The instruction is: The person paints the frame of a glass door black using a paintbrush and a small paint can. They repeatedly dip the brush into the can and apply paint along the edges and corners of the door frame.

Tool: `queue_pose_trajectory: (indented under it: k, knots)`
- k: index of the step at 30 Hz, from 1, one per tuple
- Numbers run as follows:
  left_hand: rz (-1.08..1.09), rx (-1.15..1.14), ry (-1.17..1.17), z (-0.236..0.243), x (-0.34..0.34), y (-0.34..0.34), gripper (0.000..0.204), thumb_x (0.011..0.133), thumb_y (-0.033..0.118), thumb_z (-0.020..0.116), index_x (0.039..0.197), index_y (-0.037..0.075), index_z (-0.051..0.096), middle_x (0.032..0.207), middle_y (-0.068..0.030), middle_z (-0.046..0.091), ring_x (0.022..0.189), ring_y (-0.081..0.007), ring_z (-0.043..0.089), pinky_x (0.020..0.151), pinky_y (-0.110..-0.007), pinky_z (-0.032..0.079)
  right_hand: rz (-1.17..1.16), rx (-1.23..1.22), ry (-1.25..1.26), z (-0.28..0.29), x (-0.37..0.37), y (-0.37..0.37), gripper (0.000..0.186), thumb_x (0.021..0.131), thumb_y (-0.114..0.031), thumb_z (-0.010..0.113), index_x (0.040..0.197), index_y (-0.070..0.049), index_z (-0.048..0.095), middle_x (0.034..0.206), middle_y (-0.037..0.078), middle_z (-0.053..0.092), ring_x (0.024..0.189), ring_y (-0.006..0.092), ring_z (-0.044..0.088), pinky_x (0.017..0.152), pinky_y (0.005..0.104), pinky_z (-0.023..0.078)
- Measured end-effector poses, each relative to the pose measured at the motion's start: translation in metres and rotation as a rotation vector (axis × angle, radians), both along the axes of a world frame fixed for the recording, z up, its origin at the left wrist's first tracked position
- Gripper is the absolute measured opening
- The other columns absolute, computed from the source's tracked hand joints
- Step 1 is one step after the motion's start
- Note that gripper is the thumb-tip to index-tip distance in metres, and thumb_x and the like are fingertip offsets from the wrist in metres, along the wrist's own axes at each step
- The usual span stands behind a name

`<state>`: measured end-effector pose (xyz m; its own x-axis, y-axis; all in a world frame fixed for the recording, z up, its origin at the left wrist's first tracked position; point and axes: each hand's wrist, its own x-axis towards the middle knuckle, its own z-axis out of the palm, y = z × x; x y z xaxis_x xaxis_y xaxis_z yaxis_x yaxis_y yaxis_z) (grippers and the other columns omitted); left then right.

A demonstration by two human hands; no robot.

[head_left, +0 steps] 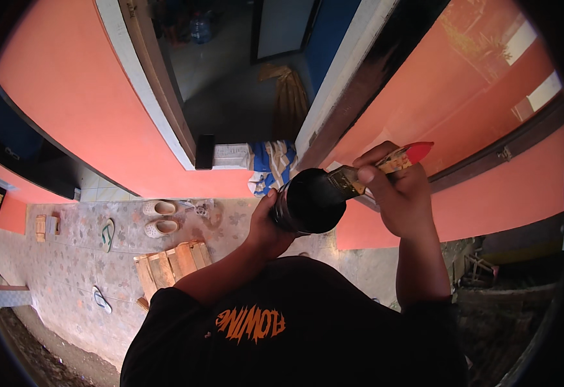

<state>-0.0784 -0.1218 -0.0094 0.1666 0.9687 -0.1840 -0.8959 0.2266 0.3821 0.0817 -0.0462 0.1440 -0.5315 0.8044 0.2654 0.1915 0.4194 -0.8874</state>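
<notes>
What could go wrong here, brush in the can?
1. The left hand alone grips the tilted black paint can; it could probably slip or spill.
2. The paintbrush in the right hand may drip onto the slippers and tiled floor below.

Probably house porch: doorway (243, 77), sandals (159, 217) outside.

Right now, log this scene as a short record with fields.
left hand: grips a black paint can from its side
right hand: holds a paintbrush, red-tipped handle up, bristles at the can's mouth
wall: orange, with dark door frame
floor: pale clogs, flip-flops, wooden pallet
clothing: black shirt with orange print
</notes>
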Motion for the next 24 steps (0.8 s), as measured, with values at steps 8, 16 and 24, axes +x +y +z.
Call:
queue_pose_trajectory:
  k: [8, 16, 24]
  knots:
    - [-0.019, 0.058, 0.029, -0.001, 0.001, -0.002, 0.070, 0.093, 0.059, 0.031, 0.143, 0.010, 0.037, 0.139, -0.0140, 0.047, 0.129, -0.0312, 0.046, 0.100, -0.048, 0.042, 0.175, 0.369, -0.447, 0.002, -0.015, -0.010, 0.015, 0.086, -0.015, 0.069, 0.091, -0.002, 0.064, 0.080, 0.008, 0.067, 0.077, 0.0181, 0.067, 0.070, 0.0299, 0.050]
    - [-0.025, 0.013, 0.079, -0.003, -0.001, -0.002, 0.066, 0.093, 0.061, 0.030, 0.142, 0.017, 0.041, 0.141, -0.0091, 0.047, 0.125, -0.0320, 0.048, 0.096, -0.055, 0.038, -0.062, -0.130, 0.054, -0.006, 0.004, 0.012, 0.020, 0.093, -0.022, 0.061, 0.093, -0.002, 0.062, 0.070, -0.001, 0.056, 0.057, 0.0038, 0.044, 0.052, 0.0208, 0.036]
    - [-0.011, -0.059, 0.041, -0.008, 0.002, -0.002, 0.063, 0.093, 0.061, 0.032, 0.140, 0.020, 0.043, 0.140, -0.0075, 0.047, 0.125, -0.0310, 0.046, 0.094, -0.059, 0.033, -0.078, -0.194, 0.203, -0.013, 0.008, 0.007, 0.019, 0.094, -0.019, 0.061, 0.097, -0.001, 0.060, 0.077, 0.001, 0.059, 0.059, 0.0050, 0.049, 0.052, 0.0209, 0.038]
